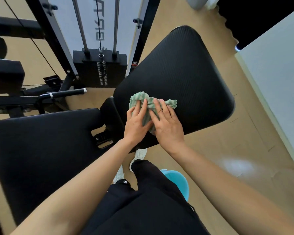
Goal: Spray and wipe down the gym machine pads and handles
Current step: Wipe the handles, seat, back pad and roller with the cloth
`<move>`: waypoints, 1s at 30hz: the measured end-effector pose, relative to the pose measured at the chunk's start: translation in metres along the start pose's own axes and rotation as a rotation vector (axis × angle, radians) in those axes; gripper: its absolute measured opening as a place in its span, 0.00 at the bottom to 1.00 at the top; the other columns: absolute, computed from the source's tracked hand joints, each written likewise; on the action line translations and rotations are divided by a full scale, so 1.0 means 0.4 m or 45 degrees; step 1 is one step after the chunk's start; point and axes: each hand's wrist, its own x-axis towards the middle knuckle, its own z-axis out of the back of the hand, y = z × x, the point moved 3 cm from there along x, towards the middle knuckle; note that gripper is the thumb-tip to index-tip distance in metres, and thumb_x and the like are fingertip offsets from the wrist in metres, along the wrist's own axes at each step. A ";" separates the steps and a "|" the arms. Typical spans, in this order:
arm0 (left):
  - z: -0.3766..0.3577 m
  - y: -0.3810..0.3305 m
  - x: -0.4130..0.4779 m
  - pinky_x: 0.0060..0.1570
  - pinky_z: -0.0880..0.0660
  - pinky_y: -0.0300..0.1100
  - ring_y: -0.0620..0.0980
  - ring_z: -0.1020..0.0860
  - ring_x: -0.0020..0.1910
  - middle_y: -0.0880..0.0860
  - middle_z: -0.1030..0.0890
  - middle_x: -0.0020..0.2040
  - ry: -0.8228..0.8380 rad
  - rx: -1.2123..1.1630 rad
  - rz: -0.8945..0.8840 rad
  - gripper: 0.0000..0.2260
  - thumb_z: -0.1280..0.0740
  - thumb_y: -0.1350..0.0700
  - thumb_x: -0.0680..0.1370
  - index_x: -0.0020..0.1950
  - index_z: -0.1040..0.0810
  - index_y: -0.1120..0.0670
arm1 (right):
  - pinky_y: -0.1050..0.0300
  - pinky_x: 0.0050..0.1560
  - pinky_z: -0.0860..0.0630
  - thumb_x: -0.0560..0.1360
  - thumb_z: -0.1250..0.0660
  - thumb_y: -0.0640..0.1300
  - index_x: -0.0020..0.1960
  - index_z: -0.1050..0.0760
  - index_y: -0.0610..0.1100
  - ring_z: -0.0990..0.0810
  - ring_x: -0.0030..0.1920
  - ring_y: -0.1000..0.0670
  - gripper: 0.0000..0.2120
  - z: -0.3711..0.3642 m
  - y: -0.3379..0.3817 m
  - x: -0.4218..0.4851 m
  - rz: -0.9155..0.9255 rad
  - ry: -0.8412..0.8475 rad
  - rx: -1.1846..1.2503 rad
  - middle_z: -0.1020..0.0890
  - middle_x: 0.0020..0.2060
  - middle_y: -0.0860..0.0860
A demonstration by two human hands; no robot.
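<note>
A crumpled green and white cloth (143, 100) lies on the near part of a large black ribbed pad (180, 73) of the gym machine. My left hand (137, 122) and my right hand (167, 126) both press flat on the cloth with fingers spread and nearly straight, side by side. A second long black pad (41, 150) stretches to the left, joined by a metal bracket. A black handle with chrome ends (66, 94) sticks out beyond it. No spray bottle shows.
The weight stack (99, 68) with its guide rods and cable stands behind the pads. A light blue bucket (178, 182) sits on the wooden floor by my right leg. A pale wall (278, 65) runs along the right.
</note>
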 end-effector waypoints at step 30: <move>0.000 0.156 0.025 0.78 0.40 0.58 0.56 0.50 0.83 0.50 0.54 0.86 0.028 -0.220 0.396 0.37 0.36 0.38 0.82 0.84 0.54 0.38 | 0.43 0.82 0.64 0.85 0.52 0.62 0.84 0.54 0.46 0.64 0.83 0.43 0.34 0.004 0.065 0.185 0.478 0.366 -0.469 0.60 0.83 0.42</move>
